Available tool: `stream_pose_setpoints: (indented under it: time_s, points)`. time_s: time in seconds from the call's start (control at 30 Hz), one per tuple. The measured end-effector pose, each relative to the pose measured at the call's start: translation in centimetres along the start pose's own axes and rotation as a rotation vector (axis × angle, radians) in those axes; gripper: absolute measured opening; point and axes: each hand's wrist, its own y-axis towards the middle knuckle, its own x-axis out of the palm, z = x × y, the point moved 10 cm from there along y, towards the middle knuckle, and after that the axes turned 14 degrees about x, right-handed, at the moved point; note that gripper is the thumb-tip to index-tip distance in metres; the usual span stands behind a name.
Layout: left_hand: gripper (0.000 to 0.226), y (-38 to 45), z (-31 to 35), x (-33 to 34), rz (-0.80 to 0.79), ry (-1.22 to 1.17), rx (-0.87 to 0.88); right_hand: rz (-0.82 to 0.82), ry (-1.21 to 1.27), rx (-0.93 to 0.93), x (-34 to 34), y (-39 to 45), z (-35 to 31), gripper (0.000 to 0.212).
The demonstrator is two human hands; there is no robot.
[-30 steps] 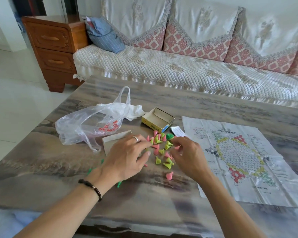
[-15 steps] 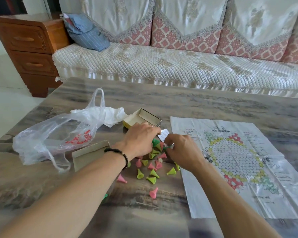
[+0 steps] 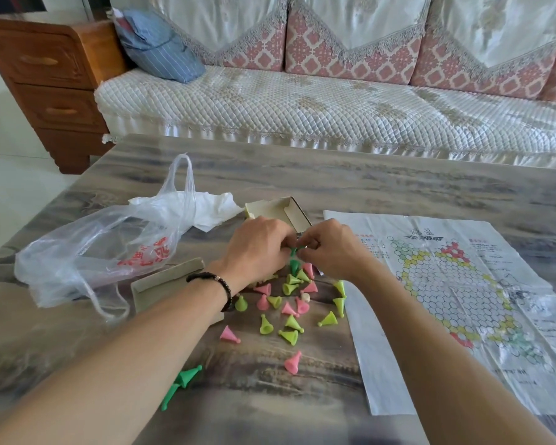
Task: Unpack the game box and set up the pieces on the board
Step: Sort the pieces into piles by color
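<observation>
A dark green piece (image 3: 293,251) sits just above the centre of the frame, caught between the two hands where their fingertips meet; only a short stub of it shows, so which way its long axis runs cannot be told. The left hand (image 3: 257,248) has its fingers curled in toward the piece from the left and the right hand (image 3: 329,252) pinches in from the right, both seemingly gripping it, though which hand bears it is hidden. Just below the hands lies the loose pile of pieces (image 3: 291,297), pink, lime and green cones tipped on their sides and pointing every way, with two dark green ones (image 3: 182,382) apart at lower centre-left. The paper board (image 3: 463,300) lies flat to the right of the pile, its near left edge just beside the rightmost cones, so the right hand is the nearer one for carrying a piece across; I judge the placing not yet begun, since no piece stands on the printed cells. Behind the hands the open box tray (image 3: 278,208) touches the knuckles' line, the box lid (image 3: 167,281) lies left, under the left wrist, and the plastic bag (image 3: 103,248) crowds the left. Rightward room over the board looks open.
</observation>
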Motion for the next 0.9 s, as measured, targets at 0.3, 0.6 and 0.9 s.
stream_pose_setpoints:
  time_s: [0.3,0.6,0.9]
  points:
    - [0.015,-2.7,-1.1,-2.3,0.17,-0.039,-0.022,-0.041,-0.162,-0.031,2.1,-0.1,-1.5,0.022]
    - [0.013,-7.4,-1.4,-5.2,0.208,-0.099,-0.037,0.168,-0.043,-0.064,0.0,-1.7,-3.3,0.017]
    - [0.021,-20.0,-1.8,-9.6,0.39,-0.156,-0.225,-0.081,0.145,-0.207,6.6,-12.9,-7.7,0.012]
